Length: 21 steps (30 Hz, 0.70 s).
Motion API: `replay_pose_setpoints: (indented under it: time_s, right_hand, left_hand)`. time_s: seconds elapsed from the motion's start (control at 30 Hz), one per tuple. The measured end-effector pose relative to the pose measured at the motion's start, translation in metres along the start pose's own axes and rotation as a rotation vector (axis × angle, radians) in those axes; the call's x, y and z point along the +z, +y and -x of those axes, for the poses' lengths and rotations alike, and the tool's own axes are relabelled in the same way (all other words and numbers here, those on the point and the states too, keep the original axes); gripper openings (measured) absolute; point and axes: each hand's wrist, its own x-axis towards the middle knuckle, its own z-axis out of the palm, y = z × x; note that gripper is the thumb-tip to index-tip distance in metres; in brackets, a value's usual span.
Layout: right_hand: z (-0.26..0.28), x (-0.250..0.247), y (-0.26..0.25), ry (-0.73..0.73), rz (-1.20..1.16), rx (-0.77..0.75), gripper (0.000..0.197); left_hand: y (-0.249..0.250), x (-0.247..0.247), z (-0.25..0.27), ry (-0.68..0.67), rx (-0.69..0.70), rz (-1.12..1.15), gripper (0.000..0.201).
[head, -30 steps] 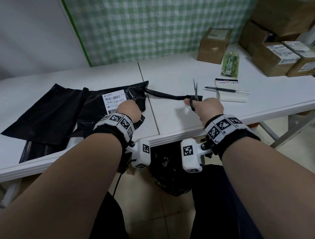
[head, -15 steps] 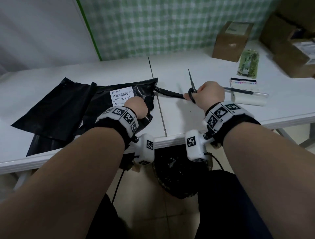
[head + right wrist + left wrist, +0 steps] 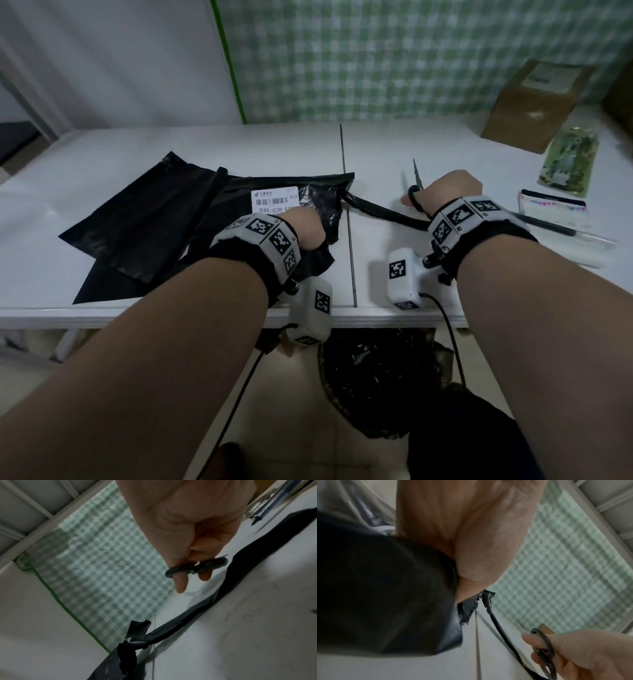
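Observation:
A black plastic mailer bag (image 3: 164,219) with a white shipping label (image 3: 274,202) lies on the white table (image 3: 102,154). My left hand (image 3: 305,229) grips its crumpled right end; in the left wrist view the bag (image 3: 385,595) fills the space under my palm (image 3: 462,534). A thin black strip (image 3: 383,214) runs from the bag to beneath my right wrist. My right hand (image 3: 448,190) holds black scissors (image 3: 416,185), blades pointing up and away. The right wrist view shows thumb and fingers through the scissor loops (image 3: 197,566), above the strip (image 3: 188,618).
At the back right stands a cardboard box (image 3: 534,102), with a green packet (image 3: 568,161) in front of it. A white pad (image 3: 551,209) and a pen (image 3: 555,229) lie right of my right hand. A black-lined bin (image 3: 376,377) sits under the table's front edge.
The head view has swung left and closer. Both hands keep their holds. The right hand with the scissors has moved slightly further from the table's front edge.

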Motion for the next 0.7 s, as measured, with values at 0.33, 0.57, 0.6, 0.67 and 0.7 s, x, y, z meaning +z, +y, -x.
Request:
replay_pose_setpoints:
  time_s: [0.33, 0.57, 0.6, 0.67, 0.7]
  right_hand:
    - [0.01, -0.002, 0.0, -0.023, 0.134, -0.036, 0.033]
    - [0.074, 0.013, -0.012, -0.402, -0.651, -0.127, 0.01]
    - [0.083, 0.018, -0.014, -0.423, -0.659, -0.134, 0.009]
    - [0.099, 0.029, -0.018, -0.431, -0.638, -0.15, 0.016]
    - [0.107, 0.034, -0.02, -0.429, -0.636, -0.154, 0.018]
  left_hand:
    - [-0.006, 0.005, 0.006, 0.119, 0.035, 0.097, 0.034]
    - [-0.021, 0.024, 0.026, 0.369, 0.07, 0.641, 0.014]
    - [-0.024, 0.027, 0.031, 0.386, 0.081, 0.719, 0.013]
    - [-0.029, 0.031, 0.041, 0.396, 0.107, 0.834, 0.012]
    - [-0.033, 0.033, 0.047, 0.392, 0.125, 0.87, 0.011]
